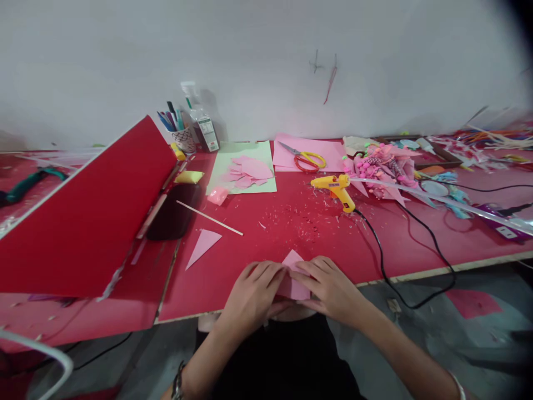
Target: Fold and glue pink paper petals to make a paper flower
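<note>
A small piece of pink paper [298, 290] is at the front edge of the red table, its pointed top facing away from me. My left hand [256, 286] grips its left side, fingers over the top and thumb below. On the right side, my right hand [327, 286] pinches the same paper, with fingers across its face. The fingers hide part of the paper. To the left lies a pink paper triangle [204, 246], with a thin pale stick [209, 218] behind it. A yellow glue gun [338, 189] rests further back on the right.
Red-and-yellow scissors [306, 159] lie on pink sheets. Pink cutouts [249, 171] sit on a pale green sheet [220, 157]. A red board [100, 216] leans at left, near a dark phone-like object [172, 214]. Pink crafts [385, 166] are heaped at right. A black cord [377, 244] hangs over the edge.
</note>
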Motion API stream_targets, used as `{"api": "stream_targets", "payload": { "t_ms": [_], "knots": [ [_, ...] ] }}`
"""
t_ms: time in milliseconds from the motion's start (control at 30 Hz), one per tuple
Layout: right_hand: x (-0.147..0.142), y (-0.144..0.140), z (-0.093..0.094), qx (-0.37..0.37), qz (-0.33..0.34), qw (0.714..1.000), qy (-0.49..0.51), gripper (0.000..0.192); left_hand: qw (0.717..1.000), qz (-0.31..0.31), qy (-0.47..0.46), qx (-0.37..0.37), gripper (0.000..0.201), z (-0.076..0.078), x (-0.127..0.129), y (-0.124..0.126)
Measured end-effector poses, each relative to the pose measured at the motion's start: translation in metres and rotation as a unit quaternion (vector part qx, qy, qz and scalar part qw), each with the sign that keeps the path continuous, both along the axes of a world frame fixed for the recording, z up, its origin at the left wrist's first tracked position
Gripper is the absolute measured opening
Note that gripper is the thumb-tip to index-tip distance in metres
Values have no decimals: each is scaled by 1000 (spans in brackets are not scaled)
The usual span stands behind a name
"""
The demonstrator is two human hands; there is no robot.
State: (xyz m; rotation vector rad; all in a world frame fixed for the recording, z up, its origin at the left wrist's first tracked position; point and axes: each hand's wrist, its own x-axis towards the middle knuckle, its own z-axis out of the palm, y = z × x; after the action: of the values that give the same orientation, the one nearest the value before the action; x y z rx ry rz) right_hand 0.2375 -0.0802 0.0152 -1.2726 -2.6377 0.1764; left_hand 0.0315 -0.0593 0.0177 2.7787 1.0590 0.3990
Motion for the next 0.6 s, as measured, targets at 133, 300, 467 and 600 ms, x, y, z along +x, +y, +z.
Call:
{"api": "stream_targets", "payload": {
  "t_ms": [133,300,467,600],
  "knots": [
    [0,1,3,-2,4,998,56,29,1000,24,-15,7,36,-2,1,-6],
    [-4,9,1,-30,-19,994,106,18,998,37,-34,-30,17,-5,1,-3],
    [-10,17,-2,-66,-43,985,155,21,996,53,-65,-39,14,-8,-3,0],
    [-14,20,-3,-73,-72,978,184,23,994,92,-64,-14,21,-8,-4,-2]
  ]
}}
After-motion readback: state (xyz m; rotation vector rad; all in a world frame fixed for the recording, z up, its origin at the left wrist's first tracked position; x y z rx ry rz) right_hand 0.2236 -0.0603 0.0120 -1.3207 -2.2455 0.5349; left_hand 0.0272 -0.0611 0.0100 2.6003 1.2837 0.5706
